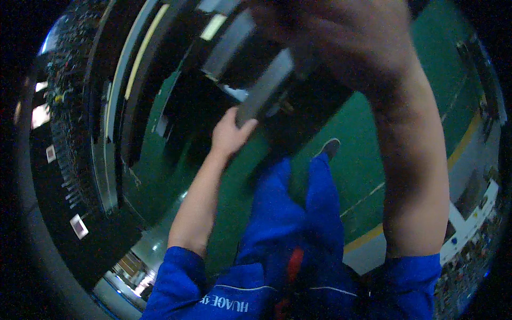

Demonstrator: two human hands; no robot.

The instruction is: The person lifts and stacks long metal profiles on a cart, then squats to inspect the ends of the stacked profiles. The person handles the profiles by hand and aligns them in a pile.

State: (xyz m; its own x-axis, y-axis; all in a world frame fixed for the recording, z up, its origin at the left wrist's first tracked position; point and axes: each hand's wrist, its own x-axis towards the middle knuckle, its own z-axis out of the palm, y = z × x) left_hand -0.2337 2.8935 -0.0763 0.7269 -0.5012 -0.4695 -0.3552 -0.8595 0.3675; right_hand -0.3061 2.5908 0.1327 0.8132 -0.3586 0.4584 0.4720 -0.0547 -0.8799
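Note:
My left hand (231,134) grips the near end of a long flat grey bar (268,84), perhaps metal, thumb on one side and fingers on the other. The bar slants up and away to the right, over a dark structure (308,108). Raised close to the camera, my right hand (340,36) is blurred and in shadow at the top. Its fingers run into the dark, so I cannot see whether they hold anything. Another flat grey bar (230,46) lies roughly parallel, beyond the first. A small shiny light piece (237,93) shows between the two.
Long dark beams with a pale yellow strip (146,52) run along my left. Green floor (352,120) surrounds my legs and one visible shoe (331,148). A yellow floor line (364,238) borders grey floor to the right. Crowded racks (64,100) stand far left.

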